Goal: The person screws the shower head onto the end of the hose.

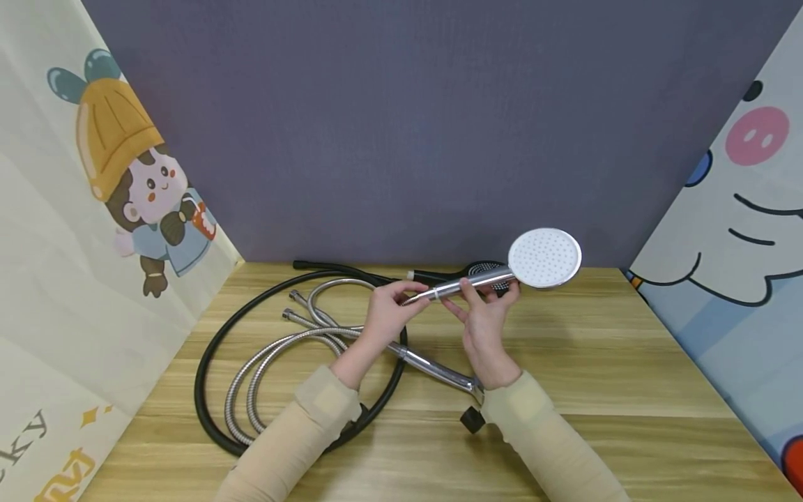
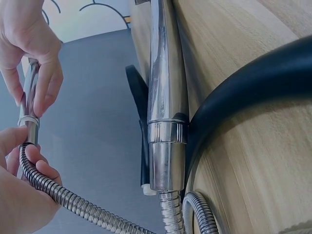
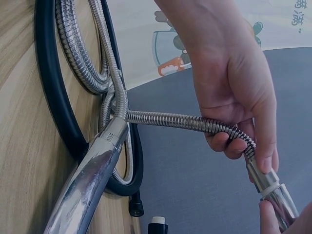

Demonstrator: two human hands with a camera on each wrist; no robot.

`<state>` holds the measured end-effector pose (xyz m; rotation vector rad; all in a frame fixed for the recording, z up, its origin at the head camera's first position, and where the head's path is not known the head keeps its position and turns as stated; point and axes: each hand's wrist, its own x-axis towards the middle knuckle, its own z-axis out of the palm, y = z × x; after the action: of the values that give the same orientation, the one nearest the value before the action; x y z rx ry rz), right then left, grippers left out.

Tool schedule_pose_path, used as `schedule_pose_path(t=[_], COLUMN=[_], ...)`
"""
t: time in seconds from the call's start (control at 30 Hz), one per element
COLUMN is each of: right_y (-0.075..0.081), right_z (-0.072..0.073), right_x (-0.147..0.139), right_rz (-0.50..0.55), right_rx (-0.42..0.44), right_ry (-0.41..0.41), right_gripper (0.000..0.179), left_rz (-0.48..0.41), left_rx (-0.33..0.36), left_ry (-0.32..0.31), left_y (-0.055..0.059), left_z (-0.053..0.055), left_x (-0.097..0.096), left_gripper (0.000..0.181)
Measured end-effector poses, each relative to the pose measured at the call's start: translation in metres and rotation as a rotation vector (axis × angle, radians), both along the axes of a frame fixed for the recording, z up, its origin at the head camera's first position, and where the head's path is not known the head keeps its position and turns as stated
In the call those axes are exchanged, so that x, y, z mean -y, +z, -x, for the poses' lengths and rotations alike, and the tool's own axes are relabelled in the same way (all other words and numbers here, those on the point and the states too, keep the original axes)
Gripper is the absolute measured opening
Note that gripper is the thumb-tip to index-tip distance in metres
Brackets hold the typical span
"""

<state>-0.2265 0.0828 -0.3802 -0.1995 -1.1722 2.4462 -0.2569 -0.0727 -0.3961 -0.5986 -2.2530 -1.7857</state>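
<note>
Table (image 1: pixel 602 362) below, left hand (image 1: pixel 389 308) pinches connector (image 3: pixel 265 181), right hand (image 1: pixel 486 331) grips showerhead (image 1: pixel 530 262)

Grey lettering (image 1: pixel 26 436) ending in "ky" is slanting up the pale left-hand wall panel (image 1: pixel 63 335) in the head view, its beginning being cut off by the edge. Just beside it, orange lettering (image 1: pixel 65 477) is showing, too cropped to read. In the right wrist view, small grey Chinese characters (image 3: pixel 299 13) are standing on the pale panel, seemingly reading "满满" before a quotation mark.
</note>
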Motion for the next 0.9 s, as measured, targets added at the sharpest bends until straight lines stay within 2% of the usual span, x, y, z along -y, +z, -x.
schedule_pose_path(t=[0.37, 0.57, 0.9], right_y=[0.0004, 0.001, 0.001], right_z=[0.0008, 0.0007, 0.0003], right_x=[0.0017, 0.0017, 0.0013], right_rz=[-0.003, -0.005, -0.006], right_rx=[-0.001, 0.006, 0.017], right_ry=[-0.006, -0.008, -0.014], right_gripper=[0.083, 0.082, 0.081], left_rz=[-0.006, 0.022, 0.061], left_rx=[-0.049, -0.018, -0.017], left_ry=[-0.009, -0.032, -0.035], left_y=[-0.0012, -0.0001, 0.001], left_z=[0.0011, 0.0017, 0.0032], left_x=[0.0018, 0.0037, 0.0032], left_gripper=[0.028, 0.035, 0.029])
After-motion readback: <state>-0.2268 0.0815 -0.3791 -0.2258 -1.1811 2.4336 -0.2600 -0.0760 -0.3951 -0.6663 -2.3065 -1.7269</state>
